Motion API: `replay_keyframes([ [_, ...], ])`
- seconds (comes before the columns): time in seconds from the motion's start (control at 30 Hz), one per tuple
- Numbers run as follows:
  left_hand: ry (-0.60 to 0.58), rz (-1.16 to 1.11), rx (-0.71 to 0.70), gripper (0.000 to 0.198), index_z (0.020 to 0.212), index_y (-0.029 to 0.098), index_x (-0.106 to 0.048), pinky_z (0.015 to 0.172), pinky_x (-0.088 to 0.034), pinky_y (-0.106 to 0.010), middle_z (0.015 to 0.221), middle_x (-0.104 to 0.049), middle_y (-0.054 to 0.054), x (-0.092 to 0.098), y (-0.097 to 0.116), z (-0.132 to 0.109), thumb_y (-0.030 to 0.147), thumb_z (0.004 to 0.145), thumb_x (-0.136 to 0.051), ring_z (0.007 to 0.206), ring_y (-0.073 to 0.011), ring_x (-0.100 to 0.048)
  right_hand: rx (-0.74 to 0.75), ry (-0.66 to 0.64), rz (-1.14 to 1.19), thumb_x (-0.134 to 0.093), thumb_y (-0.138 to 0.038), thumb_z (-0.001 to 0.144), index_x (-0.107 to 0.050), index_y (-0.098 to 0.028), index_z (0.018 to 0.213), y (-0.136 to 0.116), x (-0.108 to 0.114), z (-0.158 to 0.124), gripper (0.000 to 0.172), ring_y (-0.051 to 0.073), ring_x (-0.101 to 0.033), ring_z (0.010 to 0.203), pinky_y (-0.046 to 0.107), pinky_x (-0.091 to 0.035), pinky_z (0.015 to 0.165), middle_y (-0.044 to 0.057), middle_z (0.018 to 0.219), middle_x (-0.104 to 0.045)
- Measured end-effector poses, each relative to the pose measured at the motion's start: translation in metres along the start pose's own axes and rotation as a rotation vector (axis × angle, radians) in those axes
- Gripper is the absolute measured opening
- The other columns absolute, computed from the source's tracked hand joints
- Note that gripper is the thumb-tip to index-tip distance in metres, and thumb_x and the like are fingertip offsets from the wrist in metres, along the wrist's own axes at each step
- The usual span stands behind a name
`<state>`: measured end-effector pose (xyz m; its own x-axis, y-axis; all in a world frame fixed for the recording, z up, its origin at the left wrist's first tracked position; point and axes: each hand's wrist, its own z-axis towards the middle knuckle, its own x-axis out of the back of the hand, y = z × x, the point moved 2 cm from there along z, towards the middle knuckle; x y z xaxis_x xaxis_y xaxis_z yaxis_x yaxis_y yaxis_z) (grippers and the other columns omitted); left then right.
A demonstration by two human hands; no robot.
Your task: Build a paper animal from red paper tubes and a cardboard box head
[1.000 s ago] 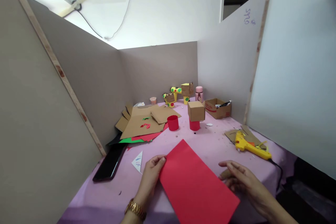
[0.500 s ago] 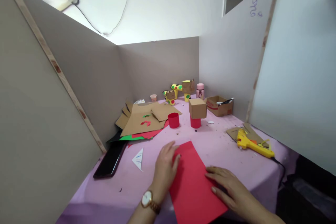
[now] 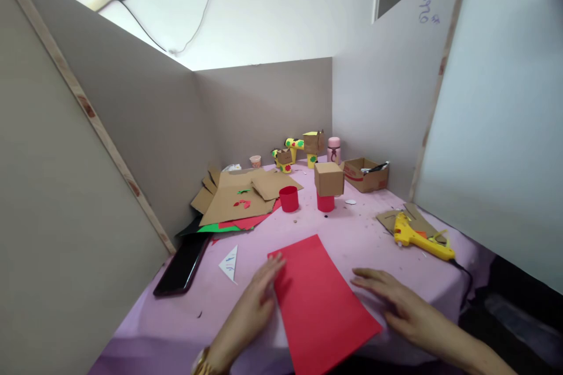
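A red sheet of paper (image 3: 323,310) lies flat at the near side of the table, its bottom edge reaching the front. My left hand (image 3: 257,296) is at its left edge, fingers stretched out and slightly blurred, fingertips over the upper left corner. To the right of the sheet, my right hand (image 3: 396,302) hovers with fingers apart, holding nothing. Beyond the paper stand a red paper ring (image 3: 289,199) and a small cardboard box (image 3: 329,179) resting on another red cylinder (image 3: 325,202).
A yellow glue gun (image 3: 420,239) lies on cardboard at the right, its cord over the edge. On the left are a phone (image 3: 182,266), a white paper triangle (image 3: 229,263) and stacked cardboard (image 3: 220,202). Yellow spotted paper animals (image 3: 312,143), a pink bottle (image 3: 333,150) and an open box (image 3: 367,179) stand behind.
Both hands have moved outward from the red sheet, the left toward the left and the right toward the right. More of the sheet's upper left corner shows. The view has shifted slightly.
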<state>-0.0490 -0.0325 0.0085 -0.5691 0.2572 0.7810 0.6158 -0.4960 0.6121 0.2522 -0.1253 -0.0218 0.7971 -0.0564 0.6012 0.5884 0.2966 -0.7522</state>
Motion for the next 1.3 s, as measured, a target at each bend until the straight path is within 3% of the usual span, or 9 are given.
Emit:
replay_keyframes([
  [0.1, -0.31, 0.002, -0.008, 0.086, 0.138, 0.038, -0.036, 0.113, -0.007, -0.051, 0.153, -0.021, 0.003, -0.009, 0.001, -0.029, 0.005, 0.061, -0.055, 0.142, -0.0235, -0.011, 0.003, -0.124, 0.024, -0.053, -0.012, 0.077, -0.057, -0.031, 0.126, -0.004, -0.01, -0.005, 0.053, 0.024, -0.039, 0.131, 0.042, -0.031, 0.107, 0.006, 0.144, -0.045],
  [0.23, -0.139, -0.195, 0.015, 0.027, 0.101, 0.03, -0.072, 0.108, -0.021, -0.056, 0.127, -0.062, -0.006, -0.017, 0.028, -0.037, 0.035, 0.077, -0.059, 0.127, -0.0351, -0.043, -0.02, -0.049, 0.151, -0.064, -0.032, 0.079, -0.075, -0.03, 0.095, -0.02, -0.011, -0.004, 0.019, 0.031, -0.047, 0.124, 0.046, -0.035, 0.103, 0.01, 0.129, -0.06],
  [0.37, -0.01, -0.99, 0.292, 0.038, 0.083, 0.019, -0.073, 0.054, -0.049, -0.031, 0.072, -0.074, -0.007, -0.01, 0.069, -0.025, 0.055, 0.076, -0.059, 0.062, -0.0253, -0.067, -0.074, 0.081, 0.598, -0.063, -0.044, 0.08, -0.07, -0.03, 0.102, -0.055, 0.008, -0.001, 0.027, 0.027, -0.063, 0.096, 0.039, -0.048, 0.086, 0.007, 0.104, -0.071],
  [0.5, 0.152, -1.268, 0.369, 0.048, 0.105, 0.018, -0.066, 0.068, -0.054, -0.036, 0.094, -0.074, -0.013, -0.009, 0.082, -0.011, 0.05, 0.069, -0.069, 0.082, -0.0299, -0.069, -0.216, 0.013, 0.657, -0.059, -0.047, 0.081, -0.069, -0.021, 0.087, -0.071, 0.007, 0.012, 0.028, 0.022, -0.066, 0.074, 0.031, -0.05, 0.067, 0.006, 0.082, -0.073],
  [0.7, 0.405, -0.489, 0.25, 0.078, 0.144, 0.01, -0.019, 0.112, -0.023, -0.045, 0.154, -0.02, -0.018, -0.033, 0.04, 0.004, 0.045, 0.082, -0.048, 0.14, -0.0277, -0.02, -0.361, 0.078, 0.224, -0.051, -0.037, 0.08, -0.067, -0.015, 0.085, -0.022, -0.017, 0.04, 0.028, 0.022, -0.063, 0.053, 0.029, -0.044, 0.048, 0.004, 0.058, -0.067],
  [0.8, 0.051, -0.054, 0.014, 0.065, 0.143, 0.014, -0.029, 0.114, -0.013, -0.048, 0.154, -0.019, -0.012, -0.045, 0.052, 0.01, 0.04, 0.085, -0.044, 0.142, -0.0265, -0.013, -0.371, 0.112, -0.048, -0.053, -0.031, 0.077, -0.068, -0.011, 0.097, -0.01, -0.014, 0.043, 0.032, 0.031, -0.065, 0.06, 0.038, -0.046, 0.056, 0.009, 0.059, -0.067],
  [0.93, -0.328, 0.199, 0.006, 0.075, 0.142, 0.008, -0.029, 0.109, -0.011, -0.062, 0.151, -0.016, -0.02, -0.061, 0.066, 0.02, 0.048, 0.081, -0.048, 0.139, -0.0387, -0.009, -0.261, 0.04, -0.283, -0.042, -0.029, 0.085, -0.052, -0.007, 0.13, -0.022, -0.018, 0.05, 0.051, 0.037, -0.047, 0.122, 0.052, -0.034, 0.099, 0.023, 0.13, -0.055],
  [1.1, -0.394, 0.297, 0.016, 0.083, 0.142, 0.006, -0.02, 0.108, -0.01, -0.063, 0.149, -0.006, -0.02, -0.067, 0.053, 0.027, 0.057, 0.081, -0.043, 0.139, -0.0397, -0.004, -0.116, -0.274, -0.296, -0.05, -0.046, 0.084, -0.037, -0.021, 0.141, -0.029, -0.037, 0.059, 0.064, 0.028, -0.026, 0.138, 0.051, -0.016, 0.112, 0.007, 0.149, -0.032],
  [1.3, -0.332, 0.452, 0.066, 0.084, 0.14, 0.006, -0.03, 0.105, -0.025, -0.062, 0.145, -0.02, -0.024, -0.054, 0.028, 0.032, 0.062, 0.079, -0.045, 0.135, -0.0423, -0.02, -0.261, -0.267, -0.529, -0.035, -0.051, 0.09, -0.023, -0.009, 0.144, -0.005, -0.025, 0.055, 0.07, 0.031, -0.018, 0.139, 0.056, -0.016, 0.11, 0.013, 0.151, -0.017],
])
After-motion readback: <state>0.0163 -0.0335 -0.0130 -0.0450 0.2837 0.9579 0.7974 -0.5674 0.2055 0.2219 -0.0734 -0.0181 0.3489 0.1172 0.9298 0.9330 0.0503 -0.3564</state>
